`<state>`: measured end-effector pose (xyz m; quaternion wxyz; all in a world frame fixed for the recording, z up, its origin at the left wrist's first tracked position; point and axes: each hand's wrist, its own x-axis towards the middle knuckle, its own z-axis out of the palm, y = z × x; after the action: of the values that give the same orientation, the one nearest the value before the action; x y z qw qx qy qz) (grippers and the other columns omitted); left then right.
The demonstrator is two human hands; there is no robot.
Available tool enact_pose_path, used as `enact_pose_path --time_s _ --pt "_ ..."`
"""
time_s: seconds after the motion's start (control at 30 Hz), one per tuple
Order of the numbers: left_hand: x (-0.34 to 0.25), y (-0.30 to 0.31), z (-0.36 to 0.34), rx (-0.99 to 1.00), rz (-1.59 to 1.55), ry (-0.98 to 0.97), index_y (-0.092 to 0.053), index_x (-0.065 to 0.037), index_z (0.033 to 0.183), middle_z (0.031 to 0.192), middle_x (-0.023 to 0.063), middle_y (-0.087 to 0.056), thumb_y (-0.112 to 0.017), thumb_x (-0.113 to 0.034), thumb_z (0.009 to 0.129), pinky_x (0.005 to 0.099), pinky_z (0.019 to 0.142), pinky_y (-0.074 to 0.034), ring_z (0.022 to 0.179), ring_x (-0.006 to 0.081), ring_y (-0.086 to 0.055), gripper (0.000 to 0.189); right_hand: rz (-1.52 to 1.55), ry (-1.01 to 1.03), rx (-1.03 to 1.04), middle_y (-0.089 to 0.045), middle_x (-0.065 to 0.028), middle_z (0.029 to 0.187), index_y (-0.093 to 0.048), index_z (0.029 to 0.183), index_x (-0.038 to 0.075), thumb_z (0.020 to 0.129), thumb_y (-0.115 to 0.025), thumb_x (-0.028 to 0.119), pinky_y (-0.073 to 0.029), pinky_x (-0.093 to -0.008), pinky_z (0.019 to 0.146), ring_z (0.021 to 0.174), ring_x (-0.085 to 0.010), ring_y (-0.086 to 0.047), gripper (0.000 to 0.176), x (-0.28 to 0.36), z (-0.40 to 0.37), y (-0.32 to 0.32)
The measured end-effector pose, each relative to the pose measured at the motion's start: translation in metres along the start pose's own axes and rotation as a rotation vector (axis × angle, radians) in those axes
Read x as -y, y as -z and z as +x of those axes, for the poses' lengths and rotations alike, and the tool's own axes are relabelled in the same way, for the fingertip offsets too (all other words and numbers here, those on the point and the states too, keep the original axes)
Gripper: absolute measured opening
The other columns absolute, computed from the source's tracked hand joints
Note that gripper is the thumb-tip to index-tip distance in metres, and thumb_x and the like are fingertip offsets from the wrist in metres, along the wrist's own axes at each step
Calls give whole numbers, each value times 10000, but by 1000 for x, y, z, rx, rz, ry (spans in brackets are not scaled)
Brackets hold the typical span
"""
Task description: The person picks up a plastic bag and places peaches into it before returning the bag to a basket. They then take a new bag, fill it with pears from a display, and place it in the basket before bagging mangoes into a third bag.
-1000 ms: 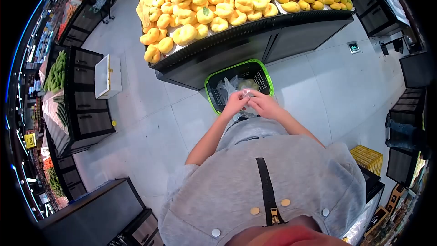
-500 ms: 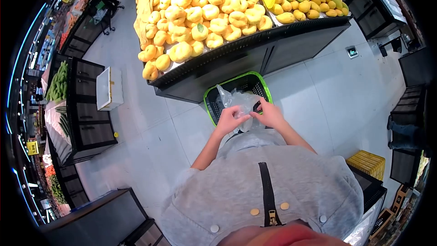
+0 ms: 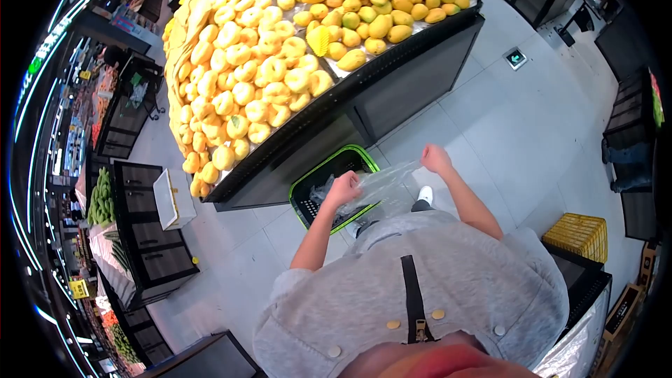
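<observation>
A clear plastic bag [image 3: 388, 183] is stretched between my two hands, above and to the right of a black basket with a green rim [image 3: 297, 211]. My left hand [image 3: 344, 187] pinches one end of it over the basket. At the other end, my right hand [image 3: 436, 159] is closed on the bag, out over the floor. More crumpled clear plastic [image 3: 320, 190] shows inside the basket. Beyond the basket rises a display stand holding flat yellow peaches [image 3: 241, 73] and mangoes [image 3: 381, 26].
A white box [image 3: 175, 199] stands on the floor at the left by a vegetable stand [image 3: 150, 220]. At the right are a yellow crate [image 3: 576, 236] and a person's legs [image 3: 625, 166]. A green floor sign [image 3: 515, 58] lies at the upper right.
My hands have moved apart, the right one outward, and the plastic between them is now stretched out. The view has turned, so the fruit stand sits further left and tilted.
</observation>
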<state>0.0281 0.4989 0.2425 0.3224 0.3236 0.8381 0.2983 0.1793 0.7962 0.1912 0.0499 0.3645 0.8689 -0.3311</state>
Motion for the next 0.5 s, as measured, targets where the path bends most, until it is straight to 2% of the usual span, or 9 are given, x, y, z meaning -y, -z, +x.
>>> enact_pose_path --time_s 0.1,0.13,0.17,0.2,0.23,0.3,0.37,0.43,0.5 --pt "-27 7 87 51 451 -21 -668 -56 796 811 131 -698 -699 -154 666 366 695 -555 735 263 -687 166 -141 116 53 -663 -159 781 -615 758 80 723 -613 114 -520 -426 686 785 -331 -653 49 -16 55 90" --pt "-64 34 112 63 484 -62 -670 -66 767 802 138 -694 -680 -173 681 377 684 -561 729 289 -684 138 -225 138 118 -678 -203 972 -681 921 65 772 -590 144 -528 -477 820 956 -366 -648 191 5 71 142" --pt "-121 69 126 46 567 -45 -687 -82 792 810 142 -702 -641 -178 709 413 732 -554 776 328 -683 135 -264 303 -144 -661 -168 767 -613 758 56 728 -605 106 -524 -422 674 768 -339 -647 59 11 97 173" --pt "-148 99 147 -104 591 -159 -670 -75 808 754 137 -693 -682 -213 707 405 705 -551 743 305 -685 171 -244 356 -120 -662 -161 793 -614 767 55 736 -608 127 -521 -421 688 774 -347 -639 79 40 109 229" --pt "-215 139 144 -41 397 22 -646 -60 804 717 135 -678 -732 -249 698 372 679 -546 711 259 -683 234 -247 432 -246 -663 -157 800 -620 781 62 737 -614 137 -517 -422 687 784 -347 -639 87 75 105 283" --pt "-297 203 127 -305 304 -176 -630 -32 887 703 107 -663 -758 -272 744 327 627 -519 674 199 -668 307 -152 676 -456 -654 -108 757 -582 808 42 771 -638 85 -507 -366 613 699 -277 -636 79 130 92 379" --pt "-362 238 83 -694 283 -499 -631 -23 960 812 78 -661 -749 -264 788 288 580 -482 633 147 -617 319 101 809 -726 -581 -160 685 -535 805 -8 777 -621 67 -465 -372 568 610 -304 -600 117 198 -10 448" --pt "-406 239 34 -984 55 -789 -613 -18 955 835 42 -653 -754 -152 812 241 584 -480 669 103 -591 242 436 1000 -979 -541 -138 662 -496 751 -5 765 -627 31 -443 -351 548 584 -275 -561 136 214 -62 462" --pt "-397 228 19 -1221 -71 -1208 -583 -21 894 825 69 -615 -773 -41 781 224 614 -499 694 124 -593 222 384 1221 -1339 -637 -79 768 -561 788 35 790 -645 -9 -480 -290 586 668 -205 -603 95 174 -60 452"
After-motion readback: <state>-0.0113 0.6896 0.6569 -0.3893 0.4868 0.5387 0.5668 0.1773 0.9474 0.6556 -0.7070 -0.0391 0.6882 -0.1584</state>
